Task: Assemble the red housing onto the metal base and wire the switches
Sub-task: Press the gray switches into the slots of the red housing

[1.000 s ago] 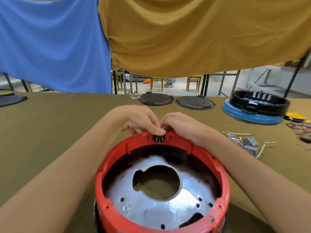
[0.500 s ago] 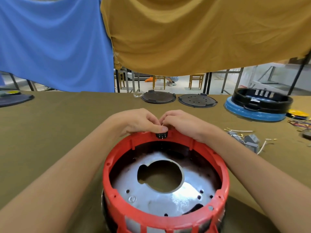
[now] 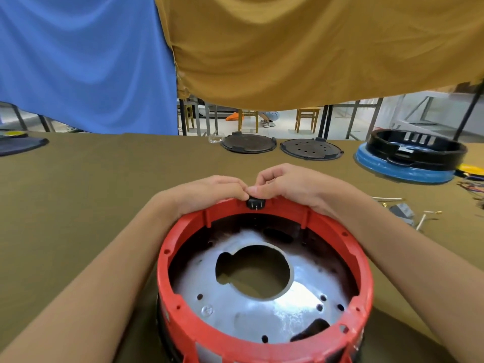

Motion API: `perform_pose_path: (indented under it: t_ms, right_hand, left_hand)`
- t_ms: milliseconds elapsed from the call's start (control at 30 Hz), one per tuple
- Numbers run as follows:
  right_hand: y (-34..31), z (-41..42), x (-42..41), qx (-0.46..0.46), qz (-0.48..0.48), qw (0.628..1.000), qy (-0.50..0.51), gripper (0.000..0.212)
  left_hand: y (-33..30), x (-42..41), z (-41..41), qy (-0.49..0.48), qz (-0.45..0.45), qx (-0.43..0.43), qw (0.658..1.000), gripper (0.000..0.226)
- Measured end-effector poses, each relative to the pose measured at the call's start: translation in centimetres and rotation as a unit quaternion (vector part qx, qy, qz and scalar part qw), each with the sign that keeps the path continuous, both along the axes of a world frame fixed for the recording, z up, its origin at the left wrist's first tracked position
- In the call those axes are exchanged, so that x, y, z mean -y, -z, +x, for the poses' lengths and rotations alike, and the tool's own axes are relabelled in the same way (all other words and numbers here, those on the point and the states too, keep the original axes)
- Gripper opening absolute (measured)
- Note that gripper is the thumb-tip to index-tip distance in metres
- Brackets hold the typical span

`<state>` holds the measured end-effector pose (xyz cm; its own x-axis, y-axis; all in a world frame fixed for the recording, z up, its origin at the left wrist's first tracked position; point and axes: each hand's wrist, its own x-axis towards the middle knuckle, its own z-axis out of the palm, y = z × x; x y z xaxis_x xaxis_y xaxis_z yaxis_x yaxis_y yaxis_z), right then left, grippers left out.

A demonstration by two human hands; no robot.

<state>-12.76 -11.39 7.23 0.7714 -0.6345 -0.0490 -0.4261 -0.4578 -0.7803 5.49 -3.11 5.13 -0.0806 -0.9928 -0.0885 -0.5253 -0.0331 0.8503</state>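
The red housing (image 3: 361, 260) stands as a ring around the shiny metal base (image 3: 235, 307), close to me on the table. A small black switch (image 3: 255, 203) with metal pins sits in the housing's far rim. My left hand (image 3: 209, 192) and my right hand (image 3: 290, 187) meet at that spot, fingers curled, thumbs and fingertips pinching the switch from above. Both forearms run along the housing's sides.
Two dark round plates (image 3: 248, 144) (image 3: 310, 148) lie at the back. A black ring on a blue disc (image 3: 408, 158) stands at the back right. Grey switches (image 3: 402, 211) and loose wires (image 3: 387, 199) lie on the olive cloth to the right. Blue and mustard cloths hang behind.
The housing's far rim has tipped toward me, so the switch's pins now show. Both hands stay on the switch, with my right fingers lifted a little higher over it.
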Motion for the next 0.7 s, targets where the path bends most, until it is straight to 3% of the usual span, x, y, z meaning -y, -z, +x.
perform_pose_path:
  t_ms: [200,400,700]
  right_hand:
    - [-0.3,0.3,-0.2,-0.021,-0.028,0.999,0.007,0.026]
    - [-1.3,1.4,-0.6,-0.085,-0.068,0.994,0.02,0.034]
    - [-0.3,0.3,-0.7,-0.006,-0.002,1.0,0.022,0.022]
  left_hand:
    - [0.6,0.3,0.3,-0.005,-0.002,-0.015,1.0,0.033]
    - [0.8,0.6,0.1,-0.019,-0.014,-0.033,0.999,0.047]
    - [1.0,-0.4,0.1,-0.027,0.01,-0.131,0.991,0.032]
